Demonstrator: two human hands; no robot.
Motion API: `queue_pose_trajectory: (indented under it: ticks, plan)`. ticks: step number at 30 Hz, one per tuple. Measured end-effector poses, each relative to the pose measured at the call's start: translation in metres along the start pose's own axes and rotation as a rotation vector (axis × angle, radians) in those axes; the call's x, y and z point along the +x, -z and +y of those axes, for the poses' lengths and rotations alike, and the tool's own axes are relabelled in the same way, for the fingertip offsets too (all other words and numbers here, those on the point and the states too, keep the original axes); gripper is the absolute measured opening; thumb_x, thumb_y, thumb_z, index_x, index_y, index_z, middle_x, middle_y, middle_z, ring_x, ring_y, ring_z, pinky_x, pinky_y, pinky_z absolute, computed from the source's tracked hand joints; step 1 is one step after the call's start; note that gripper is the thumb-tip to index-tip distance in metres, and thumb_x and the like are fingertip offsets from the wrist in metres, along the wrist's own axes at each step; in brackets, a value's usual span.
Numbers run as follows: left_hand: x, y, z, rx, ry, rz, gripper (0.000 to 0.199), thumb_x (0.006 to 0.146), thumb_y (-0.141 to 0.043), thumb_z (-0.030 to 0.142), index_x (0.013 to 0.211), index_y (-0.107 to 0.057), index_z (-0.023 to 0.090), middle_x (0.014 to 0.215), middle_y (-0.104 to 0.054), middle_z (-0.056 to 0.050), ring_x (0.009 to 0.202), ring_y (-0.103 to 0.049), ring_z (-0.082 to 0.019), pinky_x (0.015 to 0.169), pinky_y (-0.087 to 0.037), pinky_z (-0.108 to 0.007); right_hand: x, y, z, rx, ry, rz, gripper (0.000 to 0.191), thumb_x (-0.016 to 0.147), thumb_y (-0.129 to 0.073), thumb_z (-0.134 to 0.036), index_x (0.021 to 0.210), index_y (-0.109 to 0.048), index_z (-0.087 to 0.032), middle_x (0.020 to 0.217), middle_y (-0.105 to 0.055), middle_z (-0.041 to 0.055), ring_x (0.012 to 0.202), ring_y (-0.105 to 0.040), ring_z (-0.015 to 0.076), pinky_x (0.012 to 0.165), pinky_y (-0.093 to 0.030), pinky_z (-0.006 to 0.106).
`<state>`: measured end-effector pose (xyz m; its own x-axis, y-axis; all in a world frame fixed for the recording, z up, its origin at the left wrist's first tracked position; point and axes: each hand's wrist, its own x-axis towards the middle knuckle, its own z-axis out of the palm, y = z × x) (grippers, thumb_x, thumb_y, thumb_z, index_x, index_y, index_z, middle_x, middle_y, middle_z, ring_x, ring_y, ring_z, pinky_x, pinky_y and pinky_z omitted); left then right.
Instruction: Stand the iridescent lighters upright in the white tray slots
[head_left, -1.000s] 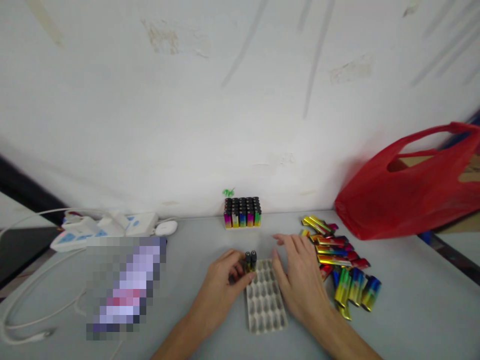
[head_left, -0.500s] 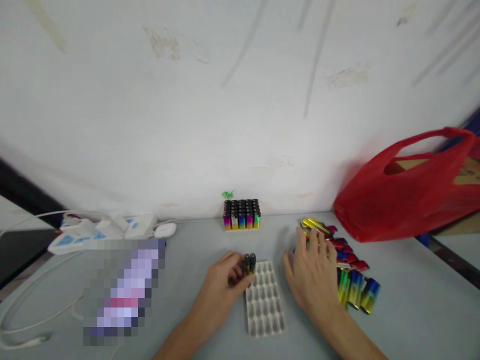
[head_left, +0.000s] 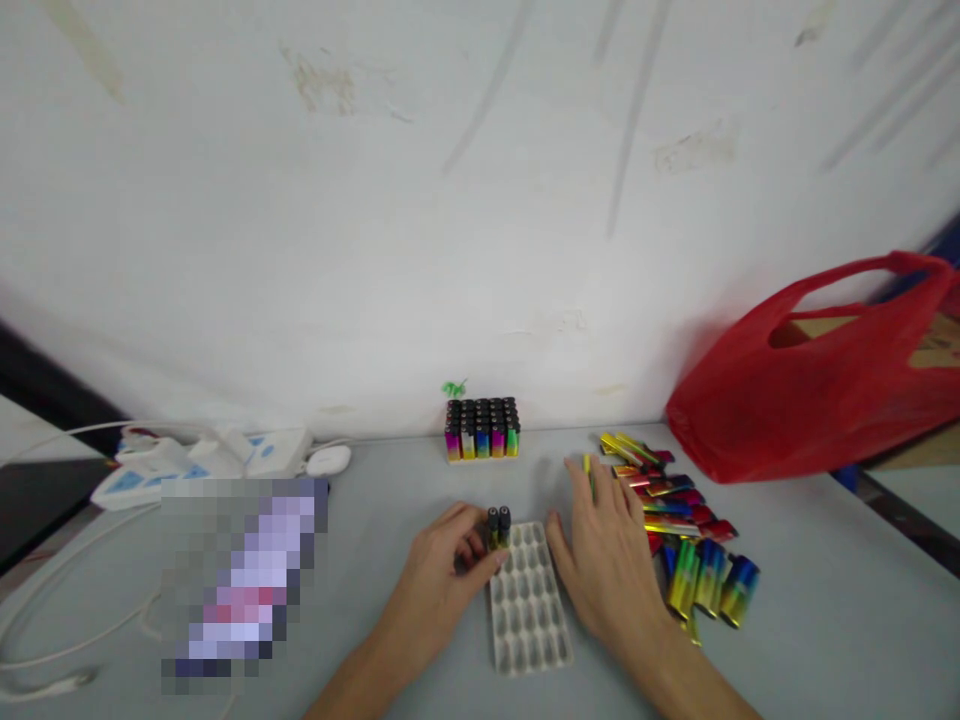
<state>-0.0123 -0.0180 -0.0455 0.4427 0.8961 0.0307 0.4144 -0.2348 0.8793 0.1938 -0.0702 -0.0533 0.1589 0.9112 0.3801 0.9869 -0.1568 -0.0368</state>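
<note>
A white slotted tray (head_left: 529,610) lies on the grey table in front of me. Two dark-capped lighters (head_left: 499,525) stand upright in its far-left corner. My left hand (head_left: 442,575) rests at the tray's left side, with curled fingers pinching those two lighters. My right hand (head_left: 607,555) hovers just right of the tray with a yellow lighter (head_left: 587,468) held between its fingers. To its right lies a loose pile of colourful lighters (head_left: 697,540).
A full block of upright lighters (head_left: 482,430) stands against the wall. At the right sits a red plastic bag (head_left: 817,390). At the left are a white power strip (head_left: 202,460), a small white device (head_left: 328,460), a white cable (head_left: 45,620) and a blurred patch (head_left: 240,580).
My right hand went out to the loose pile and came back toward the tray with a yellow lighter in its fingers. The left hand has stayed on the two upright lighters.
</note>
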Motion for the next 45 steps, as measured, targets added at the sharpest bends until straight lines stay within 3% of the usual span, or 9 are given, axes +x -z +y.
queue_pose_trajectory:
  ticks: [5, 13, 19, 22, 25, 30, 36, 45]
  plan:
    - [0.0, 0.001, 0.002, 0.003, 0.002, 0.002, 0.023, 0.09, -0.075, 0.037, 0.079, -0.062, 0.022, 0.082, -0.063, 0.0, 0.073, -0.062, -0.02, 0.067, -0.044, -0.029, 0.001, -0.001, 0.006, -0.125, -0.075, 0.02, 0.062, 0.103, -0.057, -0.032, 0.157, -0.052, -0.001, 0.156, -0.056, 0.0382, 0.144, -0.056, 0.0512, 0.122, -0.036, 0.066]
    - [0.0, 0.0, -0.002, 0.02, -0.007, -0.002, 0.023, 0.091, -0.074, 0.036, 0.079, -0.06, 0.023, 0.084, -0.064, 0.001, 0.073, -0.062, -0.019, 0.067, -0.045, -0.029, -0.002, -0.003, 0.0, -0.095, -0.014, 0.032, 0.059, 0.104, -0.053, -0.029, 0.158, -0.052, -0.007, 0.147, -0.067, 0.0293, 0.14, -0.06, 0.0439, 0.123, -0.036, 0.062]
    - [0.0, 0.0, -0.003, 0.043, -0.002, 0.004, 0.023, 0.091, -0.074, 0.035, 0.078, -0.06, 0.023, 0.084, -0.064, 0.001, 0.072, -0.061, -0.019, 0.067, -0.044, -0.029, 0.001, 0.003, -0.002, -0.03, 0.033, -0.007, 0.046, 0.103, -0.049, -0.007, 0.147, -0.061, -0.013, 0.133, -0.076, 0.0212, 0.124, -0.067, 0.0387, 0.118, -0.036, 0.061]
    - [0.0, 0.001, -0.002, 0.04, 0.001, 0.001, 0.024, 0.091, -0.075, 0.035, 0.077, -0.059, 0.023, 0.083, -0.064, 0.001, 0.073, -0.062, -0.019, 0.068, -0.044, -0.029, 0.002, 0.006, 0.001, -0.023, 0.065, -0.049, 0.05, 0.101, -0.045, 0.003, 0.144, -0.062, -0.015, 0.117, -0.077, 0.0162, 0.111, -0.068, 0.0361, 0.111, -0.039, 0.06]
    - [0.0, 0.001, 0.0, 0.028, 0.004, 0.007, 0.024, 0.09, -0.075, 0.035, 0.077, -0.059, 0.023, 0.083, -0.063, 0.001, 0.072, -0.061, -0.019, 0.067, -0.044, -0.029, 0.001, 0.005, 0.002, -0.004, 0.113, -0.063, 0.05, 0.099, -0.045, 0.006, 0.138, -0.065, -0.017, 0.114, -0.076, 0.0143, 0.109, -0.066, 0.0353, 0.107, -0.038, 0.058]
    - [-0.001, 0.0, 0.0, 0.015, -0.001, 0.009, 0.023, 0.09, -0.075, 0.034, 0.078, -0.059, 0.022, 0.083, -0.063, 0.001, 0.072, -0.061, -0.019, 0.067, -0.044, -0.028, 0.003, 0.0, 0.003, 0.037, 0.171, -0.04, 0.043, 0.099, -0.049, 0.006, 0.126, -0.068, -0.021, 0.114, -0.074, 0.0124, 0.111, -0.062, 0.0333, 0.104, -0.036, 0.054]
    - [0.001, 0.001, 0.0, 0.023, 0.001, 0.004, 0.021, 0.09, -0.074, 0.033, 0.079, -0.061, 0.022, 0.083, -0.063, 0.001, 0.073, -0.061, -0.019, 0.067, -0.044, -0.028, 0.009, 0.0, 0.007, 0.095, 0.361, -0.076, 0.029, 0.098, -0.065, -0.001, 0.119, -0.071, -0.021, 0.114, -0.07, 0.0118, 0.11, -0.06, 0.0333, 0.099, -0.038, 0.047]
    - [0.0, 0.0, 0.0, 0.011, -0.005, -0.003, 0.022, 0.09, -0.074, 0.033, 0.078, -0.058, 0.022, 0.083, -0.062, 0.001, 0.072, -0.06, -0.019, 0.067, -0.044, -0.028, 0.013, -0.008, 0.01, 0.037, 0.377, -0.044, 0.01, 0.103, -0.071, -0.012, 0.11, -0.071, -0.019, 0.109, -0.071, 0.0119, 0.103, -0.063, 0.0345, 0.091, -0.045, 0.048]
